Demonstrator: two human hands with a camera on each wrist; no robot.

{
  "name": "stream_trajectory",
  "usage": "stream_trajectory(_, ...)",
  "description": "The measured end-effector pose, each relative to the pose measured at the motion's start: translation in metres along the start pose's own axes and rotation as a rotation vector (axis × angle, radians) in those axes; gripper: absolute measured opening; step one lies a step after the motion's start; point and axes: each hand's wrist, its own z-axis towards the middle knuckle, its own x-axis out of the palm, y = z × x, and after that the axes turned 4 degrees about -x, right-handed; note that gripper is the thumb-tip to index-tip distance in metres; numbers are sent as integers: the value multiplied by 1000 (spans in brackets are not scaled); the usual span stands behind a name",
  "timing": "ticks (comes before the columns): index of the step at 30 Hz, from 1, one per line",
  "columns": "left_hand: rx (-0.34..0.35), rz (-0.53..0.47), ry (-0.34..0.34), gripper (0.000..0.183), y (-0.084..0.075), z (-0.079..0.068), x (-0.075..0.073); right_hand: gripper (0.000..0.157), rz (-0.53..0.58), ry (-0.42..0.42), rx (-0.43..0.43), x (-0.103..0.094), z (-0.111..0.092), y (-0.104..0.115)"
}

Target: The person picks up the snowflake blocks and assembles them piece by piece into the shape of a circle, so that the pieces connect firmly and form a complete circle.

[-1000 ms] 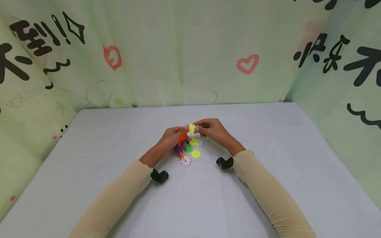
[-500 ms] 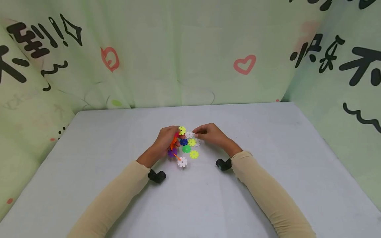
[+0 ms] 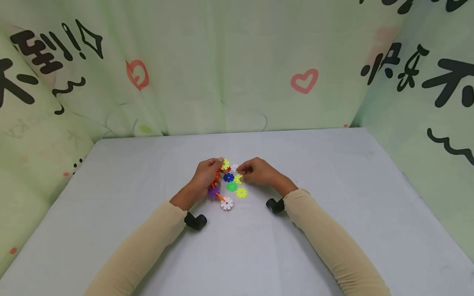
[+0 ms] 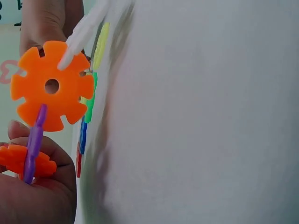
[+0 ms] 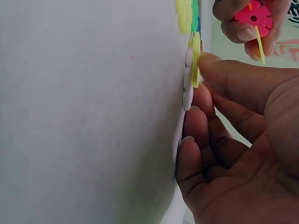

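My left hand (image 3: 205, 174) grips a chain of interlocking notched plastic discs just over the table. Its parts include a yellow disc (image 3: 225, 164) at the far end, a pink-red disc (image 5: 253, 17), an orange disc (image 4: 52, 107), a purple disc (image 3: 213, 193) and a white disc (image 3: 227, 204) at the near end. My right hand (image 3: 259, 172) is at the loose discs, its thumb on a yellow disc (image 5: 195, 70) that overlaps a white disc (image 5: 187, 88). The index finger is apart from the thumb, near another white disc (image 3: 234, 167).
Between the hands lie loose flat discs: a blue disc (image 3: 228, 177), a green disc (image 3: 231, 186) and a second yellow disc (image 3: 242, 193). A white-covered table (image 3: 314, 164) carries everything. Printed curtains (image 3: 222, 61) stand behind and at both sides.
My right hand has left the yellow disc at the chain's end and come down to the loose discs. The left hand has shifted left with the chain, uncovering the blue disc.
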Motion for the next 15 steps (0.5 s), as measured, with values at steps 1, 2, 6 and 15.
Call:
stream_trajectory(1,0,-6,5,35,0,0,0,29,-14,7,-2,0,0,1)
stream_trajectory(2,-2,-7,9,35,0,-1,1,29,-27,12,-4,0,-1,1)
stream_trajectory(6,-2,-1,16,36,0,-1,1,27,-72,25,-18,0,-1,2)
stream_trajectory(15,-56,-47,32,40,-1,-1,-2,17,-53,-7,-27,1,-2,-1)
